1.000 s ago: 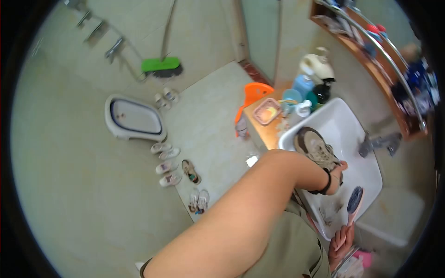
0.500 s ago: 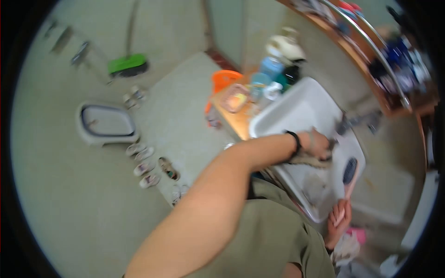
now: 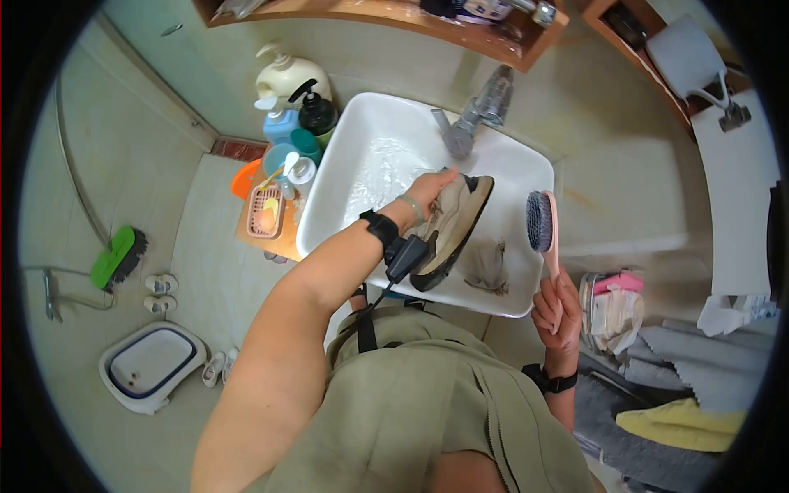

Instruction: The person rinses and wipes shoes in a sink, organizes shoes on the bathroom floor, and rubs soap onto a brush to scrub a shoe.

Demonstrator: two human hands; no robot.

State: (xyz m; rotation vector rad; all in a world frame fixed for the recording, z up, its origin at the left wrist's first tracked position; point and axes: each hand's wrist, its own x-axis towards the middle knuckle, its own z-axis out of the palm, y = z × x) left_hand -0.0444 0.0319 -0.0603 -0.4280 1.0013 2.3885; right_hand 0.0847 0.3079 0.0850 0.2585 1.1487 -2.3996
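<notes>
A glossy white rectangular basin held a small greyish object near five o'clock. At nine o'clock beyond it, a light-brown wooden counter bore a pink plastic lattice basket. The pale tiled floor carried an oblong white blue-lined tub at eight o'clock.

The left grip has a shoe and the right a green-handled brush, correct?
Not quite: the brush in the right grip has a pink handle, not a green one, as the head view shows. The left grip does hold the shoe.
</notes>
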